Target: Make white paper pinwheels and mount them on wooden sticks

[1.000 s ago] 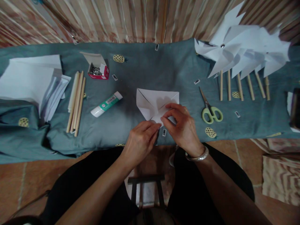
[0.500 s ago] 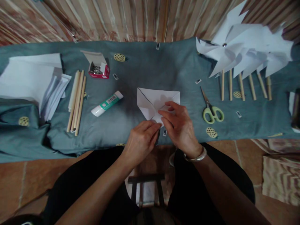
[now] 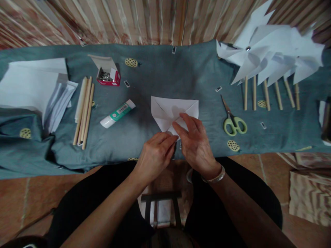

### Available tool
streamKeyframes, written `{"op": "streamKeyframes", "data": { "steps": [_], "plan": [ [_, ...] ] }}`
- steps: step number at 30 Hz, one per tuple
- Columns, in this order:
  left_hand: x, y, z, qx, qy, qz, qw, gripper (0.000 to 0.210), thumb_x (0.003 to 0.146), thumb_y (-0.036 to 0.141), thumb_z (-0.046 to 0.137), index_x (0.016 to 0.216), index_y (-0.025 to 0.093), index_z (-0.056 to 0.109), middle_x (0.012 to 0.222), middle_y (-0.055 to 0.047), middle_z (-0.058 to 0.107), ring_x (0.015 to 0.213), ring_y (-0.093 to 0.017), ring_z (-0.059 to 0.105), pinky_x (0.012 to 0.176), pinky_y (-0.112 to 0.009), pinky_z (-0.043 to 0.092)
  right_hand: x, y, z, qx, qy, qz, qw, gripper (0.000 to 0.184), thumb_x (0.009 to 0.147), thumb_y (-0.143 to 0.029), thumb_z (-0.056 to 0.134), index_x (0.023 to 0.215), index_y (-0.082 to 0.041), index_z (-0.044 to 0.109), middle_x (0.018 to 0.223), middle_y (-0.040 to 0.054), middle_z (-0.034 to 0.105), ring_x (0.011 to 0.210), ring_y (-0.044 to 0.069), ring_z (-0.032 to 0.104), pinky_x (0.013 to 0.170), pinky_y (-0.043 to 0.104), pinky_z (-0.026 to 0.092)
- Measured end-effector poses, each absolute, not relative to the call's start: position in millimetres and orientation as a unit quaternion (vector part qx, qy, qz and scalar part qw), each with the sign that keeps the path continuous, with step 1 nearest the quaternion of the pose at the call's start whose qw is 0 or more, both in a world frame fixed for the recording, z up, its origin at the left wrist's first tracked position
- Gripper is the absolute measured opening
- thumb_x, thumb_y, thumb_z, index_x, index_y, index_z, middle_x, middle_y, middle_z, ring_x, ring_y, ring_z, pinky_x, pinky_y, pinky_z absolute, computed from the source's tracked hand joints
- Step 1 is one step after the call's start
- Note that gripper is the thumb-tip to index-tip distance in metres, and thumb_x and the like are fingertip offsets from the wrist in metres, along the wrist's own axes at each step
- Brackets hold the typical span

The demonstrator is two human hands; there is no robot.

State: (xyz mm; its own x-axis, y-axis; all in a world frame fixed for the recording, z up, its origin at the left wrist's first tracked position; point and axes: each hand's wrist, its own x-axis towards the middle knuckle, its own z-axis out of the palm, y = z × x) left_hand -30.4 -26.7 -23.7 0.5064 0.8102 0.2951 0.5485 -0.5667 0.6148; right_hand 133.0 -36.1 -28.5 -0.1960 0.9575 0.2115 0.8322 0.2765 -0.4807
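Observation:
A white sheet of paper (image 3: 165,110) with cuts running in from its corners lies on the cloth in front of me. My left hand (image 3: 157,150) pinches its near edge, fingers pressed together. Over the paper's right part is my right hand (image 3: 195,141), its fingers stretched out and the tips touching the sheet near its middle. Part of the paper's near right side is hidden under that hand. A glue stick (image 3: 117,114) lies to the left of the paper, and green-handled scissors (image 3: 232,120) lie to the right.
Several white paper pinwheels (image 3: 254,51) on sticks lie at the back right. On the left are a red box (image 3: 108,80) of small metal pieces, wooden sticks (image 3: 84,113) and a stack of white paper (image 3: 33,79). Green cloth (image 3: 170,69) covers the table.
My right hand has shifted slightly left and its fingers have straightened flatter onto the paper. My left hand keeps its pinch in the same place.

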Motion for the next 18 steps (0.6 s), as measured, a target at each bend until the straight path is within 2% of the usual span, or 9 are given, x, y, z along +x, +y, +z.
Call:
{"op": "streamKeyframes", "data": {
  "steps": [4, 8, 12, 18],
  "plan": [
    [-29.9, -27.0, -23.3, 0.836, 0.406, 0.29, 0.23, 0.018, 0.093, 0.013, 0.053, 0.104, 0.013, 0.067, 0.09, -0.007, 0.068, 0.085, -0.017, 0.067, 0.075, -0.029, 0.058, 130.7, -38.4, -28.4, -0.593, -0.762, 0.126, 0.229, 0.049, 0.09, -0.009, 0.049, 0.131, -0.034, 0.052, 0.146, 0.0077, 0.046, 0.135, 0.035, 0.042, 0.102, 0.056, 0.045],
    [-30.2, -27.6, -23.4, 0.833, 0.409, 0.288, 0.236, 0.018, 0.093, 0.014, 0.054, 0.106, 0.014, 0.067, 0.091, -0.007, 0.067, 0.088, -0.018, 0.066, 0.077, -0.03, 0.058, 130.3, -39.2, -29.2, -0.594, -0.766, 0.12, 0.213, 0.049, 0.09, -0.008, 0.046, 0.133, -0.031, 0.05, 0.149, 0.01, 0.043, 0.138, 0.035, 0.038, 0.1, 0.056, 0.045],
    [-30.3, -28.3, -23.2, 0.827, 0.416, 0.287, 0.248, 0.019, 0.093, 0.014, 0.054, 0.107, 0.014, 0.066, 0.094, -0.007, 0.064, 0.088, -0.017, 0.065, 0.078, -0.031, 0.058, 130.6, -38.0, -29.2, -0.602, -0.753, 0.135, 0.228, 0.051, 0.088, -0.007, 0.047, 0.13, -0.036, 0.052, 0.149, 0.0053, 0.044, 0.14, 0.033, 0.037, 0.101, 0.054, 0.045],
    [-30.1, -28.2, -23.9, 0.828, 0.414, 0.285, 0.249, 0.019, 0.092, 0.014, 0.054, 0.108, 0.014, 0.065, 0.095, -0.007, 0.063, 0.087, -0.018, 0.065, 0.077, -0.031, 0.059, 129.5, -36.0, -28.6, -0.608, -0.749, 0.136, 0.224, 0.045, 0.089, -0.006, 0.045, 0.126, -0.028, 0.056, 0.15, 0.0112, 0.043, 0.14, 0.036, 0.036, 0.101, 0.058, 0.042]
  ]
}}
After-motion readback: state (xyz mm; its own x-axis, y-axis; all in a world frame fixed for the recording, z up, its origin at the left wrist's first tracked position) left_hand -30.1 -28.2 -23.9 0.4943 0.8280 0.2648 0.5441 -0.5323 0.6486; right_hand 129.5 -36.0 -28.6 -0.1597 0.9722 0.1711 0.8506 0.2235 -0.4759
